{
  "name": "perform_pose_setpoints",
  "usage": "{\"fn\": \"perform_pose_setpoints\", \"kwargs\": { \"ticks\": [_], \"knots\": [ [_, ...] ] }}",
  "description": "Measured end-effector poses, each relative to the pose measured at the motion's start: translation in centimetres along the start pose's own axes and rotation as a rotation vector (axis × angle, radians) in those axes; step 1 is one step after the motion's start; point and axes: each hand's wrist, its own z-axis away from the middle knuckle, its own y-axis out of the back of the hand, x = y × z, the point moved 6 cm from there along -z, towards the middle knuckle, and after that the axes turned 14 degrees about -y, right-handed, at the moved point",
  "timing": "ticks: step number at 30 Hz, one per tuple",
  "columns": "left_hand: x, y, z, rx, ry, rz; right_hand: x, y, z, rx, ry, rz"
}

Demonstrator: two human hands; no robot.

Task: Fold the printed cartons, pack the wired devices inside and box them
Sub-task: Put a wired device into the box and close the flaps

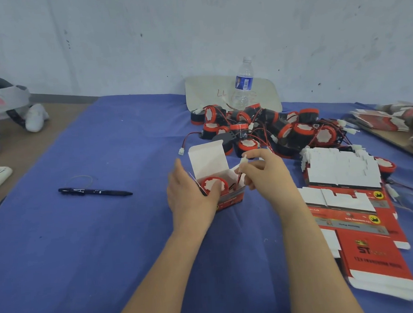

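Flat cartons (374, 262) are stacked nearest. On the surface (108, 235) an open carton (208, 161) is gripped by the left hand (191, 193), its device (214, 185) half hidden; a connector (244, 159) is pinched in the right hand (264, 172). Tangled devices (271, 128) are heaped beyond.

Device (214, 185) in carton (223, 198); pen (95, 191) left, flat cartons (359, 222) right.

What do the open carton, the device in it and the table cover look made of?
Carton: thin cardboard, white matte inside, red print outside, creased flaps. Device: probably moulded plastic, smooth red rim round a white face. Cover: blue matte fabric, apparently, with soft wrinkles.
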Motion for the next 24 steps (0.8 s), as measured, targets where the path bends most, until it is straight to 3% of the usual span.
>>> {"fn": "perform_pose_setpoints", "kwargs": {
  "ticks": [3,6,8,11,16,21,24],
  "knots": [
    [3.3,2.3,0.7,0.313,-0.385,-0.156,0.1,0.3,0.0,0.006,-0.028,-0.212],
    [5.5,1.3,1.5,0.25,-0.686,-0.229,0.7,0.1,0.0,-0.072,-0.125,-0.416],
    [6.3,0.3,2.1,0.15,-0.773,-0.152,1.0,-0.2,-0.1,-0.136,-0.188,-0.505],
    [7.4,-0.9,3.0,0.086,-0.781,-0.193,1.2,0.1,-0.2,-0.135,-0.22,-0.58],
    [5.3,-2.1,2.3,-0.207,-0.504,-0.599,1.3,1.2,-0.4,0.05,-0.143,-0.589],
    [4.7,-0.4,1.5,-0.222,-0.386,-0.621,1.0,1.8,-0.6,0.32,-0.031,-0.122],
    [4.4,0.3,1.3,-0.236,-0.343,-0.601,1.2,2.1,-0.8,0.382,-0.027,0.121]
  ]
}}
